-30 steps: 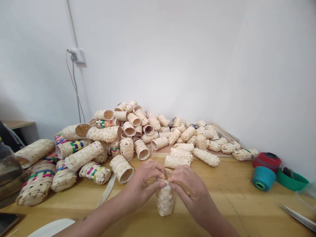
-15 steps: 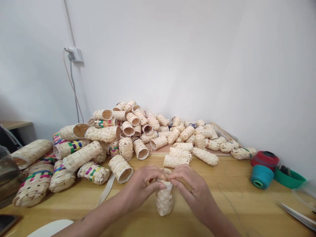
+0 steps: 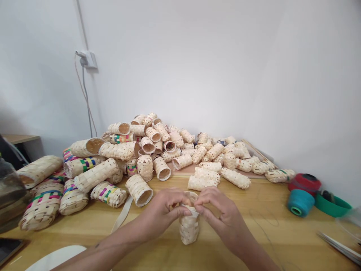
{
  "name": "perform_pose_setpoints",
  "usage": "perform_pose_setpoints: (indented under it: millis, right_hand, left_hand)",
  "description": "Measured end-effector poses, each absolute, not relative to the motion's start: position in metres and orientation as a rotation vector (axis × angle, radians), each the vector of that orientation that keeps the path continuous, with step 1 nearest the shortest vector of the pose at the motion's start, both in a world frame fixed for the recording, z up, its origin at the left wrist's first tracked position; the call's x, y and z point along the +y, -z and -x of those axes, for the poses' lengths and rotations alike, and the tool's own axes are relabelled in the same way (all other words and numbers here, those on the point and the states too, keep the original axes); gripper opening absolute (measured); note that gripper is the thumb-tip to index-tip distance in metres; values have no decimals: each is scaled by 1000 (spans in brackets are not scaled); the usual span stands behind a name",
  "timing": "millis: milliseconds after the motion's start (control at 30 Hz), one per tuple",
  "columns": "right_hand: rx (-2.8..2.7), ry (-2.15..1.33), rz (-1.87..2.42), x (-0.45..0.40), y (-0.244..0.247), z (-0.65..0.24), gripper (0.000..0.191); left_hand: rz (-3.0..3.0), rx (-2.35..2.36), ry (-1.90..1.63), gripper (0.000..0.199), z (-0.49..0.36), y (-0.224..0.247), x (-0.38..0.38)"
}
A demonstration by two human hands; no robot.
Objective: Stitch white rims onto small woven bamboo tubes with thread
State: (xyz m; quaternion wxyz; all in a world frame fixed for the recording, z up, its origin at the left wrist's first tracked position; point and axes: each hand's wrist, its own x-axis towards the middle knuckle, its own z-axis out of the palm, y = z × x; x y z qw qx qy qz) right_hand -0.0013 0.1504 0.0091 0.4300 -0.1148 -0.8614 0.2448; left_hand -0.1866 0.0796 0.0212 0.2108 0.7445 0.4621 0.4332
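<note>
A small pale woven basket (image 3: 188, 229) stands upright between my hands, its round mouth at the top. My left hand (image 3: 169, 209) pinches the left side of its rim, thumb outside and fingers curled over the edge. At the right side of the rim, my right hand (image 3: 217, 210) is closed with thumb and fingertips together. Whether those fingertips hold the rim itself or a thin strand there is too small to tell. Behind my left wrist lies a flat pale strip (image 3: 122, 214), near an open-ended woven basket (image 3: 139, 191).
A large heap of woven baskets (image 3: 145, 145) lies against the wall, some with coloured bands. To the right are a teal thread cone (image 3: 300, 202), a red thread cone (image 3: 304, 183), a green dish (image 3: 332, 204) and scissors (image 3: 338, 246). A phone (image 3: 10, 249) lies at left.
The whole view has shifted slightly. Both hands stay at the basket's rim with almost the same grip; the basket stands in nearly the same place.
</note>
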Motion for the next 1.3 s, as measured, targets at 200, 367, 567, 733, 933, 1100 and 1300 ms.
perform_pose_setpoints:
  millis: [200,367,567,733,933,1100,1300]
  right_hand:
    - [-2190,-741,419,149,-12,0,11]
    - [-2225,-820,448,148,-16,-2,12]
    - [-2259,-768,422,146,-16,-3,13]
    - [-2214,-664,321,150,-10,1,14]
    - [-2139,-535,312,153,-9,-2,17]
    - [-2186,-439,246,154,-7,-1,12]
    - [-2205,-489,260,153,-4,2,8]
  left_hand:
    - [-2103,1303,-1188,16,185,-21,80]
    - [-2097,1296,-1183,18,185,-21,80]
    - [-2107,1314,-1202,19,182,-20,79]
    - [-2064,1380,-1214,20,178,-24,76]
    - [-2043,1461,-1226,18,179,-22,77]
    - [-2040,1425,-1244,18,180,-21,77]
    - [-2030,1403,-1241,19,180,-22,78]
